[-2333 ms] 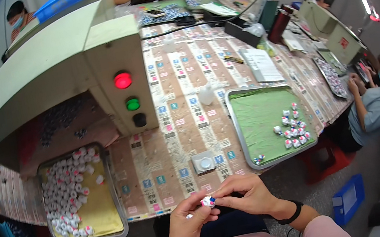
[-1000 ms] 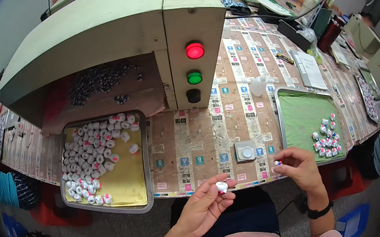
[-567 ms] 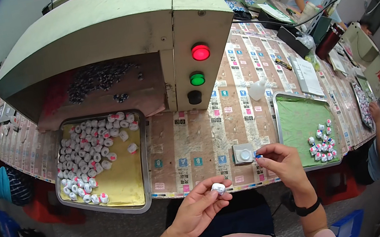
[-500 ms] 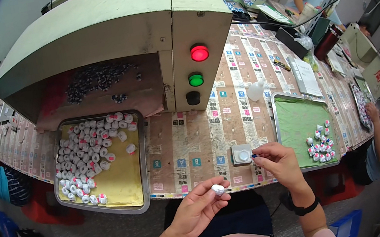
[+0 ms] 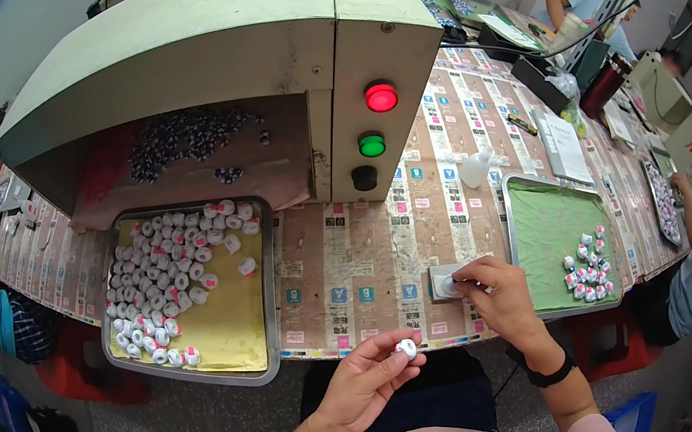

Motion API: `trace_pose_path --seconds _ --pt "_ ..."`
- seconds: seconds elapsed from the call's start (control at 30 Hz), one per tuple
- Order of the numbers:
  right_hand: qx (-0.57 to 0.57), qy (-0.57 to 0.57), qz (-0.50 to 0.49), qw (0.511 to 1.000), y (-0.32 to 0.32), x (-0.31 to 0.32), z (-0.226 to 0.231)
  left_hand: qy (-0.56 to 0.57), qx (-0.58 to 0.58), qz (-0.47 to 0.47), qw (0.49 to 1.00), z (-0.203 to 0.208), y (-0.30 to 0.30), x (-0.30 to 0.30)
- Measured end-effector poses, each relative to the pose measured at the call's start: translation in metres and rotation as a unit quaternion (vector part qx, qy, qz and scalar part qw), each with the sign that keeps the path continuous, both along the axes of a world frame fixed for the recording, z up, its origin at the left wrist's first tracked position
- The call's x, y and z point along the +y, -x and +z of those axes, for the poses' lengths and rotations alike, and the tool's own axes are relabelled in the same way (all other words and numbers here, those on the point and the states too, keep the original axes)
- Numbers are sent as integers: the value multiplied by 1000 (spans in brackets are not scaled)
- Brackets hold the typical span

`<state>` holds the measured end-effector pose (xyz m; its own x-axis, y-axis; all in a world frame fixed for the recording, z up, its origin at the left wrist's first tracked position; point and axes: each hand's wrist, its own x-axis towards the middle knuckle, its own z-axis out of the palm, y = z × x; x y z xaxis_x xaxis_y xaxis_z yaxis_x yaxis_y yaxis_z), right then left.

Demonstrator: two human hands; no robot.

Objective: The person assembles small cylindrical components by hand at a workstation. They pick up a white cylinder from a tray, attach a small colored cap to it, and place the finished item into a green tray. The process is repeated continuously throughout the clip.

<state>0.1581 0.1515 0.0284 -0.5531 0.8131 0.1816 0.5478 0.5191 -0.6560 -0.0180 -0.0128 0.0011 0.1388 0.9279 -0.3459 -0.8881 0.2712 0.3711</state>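
Observation:
Between the thumb and fingers of my left hand (image 5: 364, 389) is a small rounded white piece (image 5: 407, 349) with a hollow in its face and a touch of pink. My right hand (image 5: 503, 299) pinches a small dark-blue piece (image 5: 457, 283), mostly covered by the fingertips, at a little square white dish (image 5: 443, 280) near the table's front edge. Those fingers hide much of the dish. Left of my hands lies a metal tray (image 5: 270, 320) lined in yellow, with many like white pieces. A green-lined tray (image 5: 541, 234) at the right bears a smaller cluster of pieces.
A large cream-coloured machine (image 5: 154, 56) with red and green lights spans the table's back left; many small dark pieces (image 5: 187, 142) lie inside it. A white squeeze bottle (image 5: 475, 169) and a notebook (image 5: 563, 145) stand beyond the green tray. Other people sit around the table.
My right hand has moved left, its fingertips now over the dish with the blue piece. The white piece in my left hand has turned so its hollow face shows. The view has shifted slightly.

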Motion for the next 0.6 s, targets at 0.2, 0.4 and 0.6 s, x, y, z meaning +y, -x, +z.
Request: trace_pose_path --seconds 0.2,0.4,0.6 --pt "51 29 -21 998 0 -8 5 -3 -6 22 1000 -2 -7 3" --pt "152 215 27 964 -5 -43 27 -3 47 19 999 -2 -11 7" --pt "230 323 36 917 -4 -60 24 1 64 21 998 3 -17 11"
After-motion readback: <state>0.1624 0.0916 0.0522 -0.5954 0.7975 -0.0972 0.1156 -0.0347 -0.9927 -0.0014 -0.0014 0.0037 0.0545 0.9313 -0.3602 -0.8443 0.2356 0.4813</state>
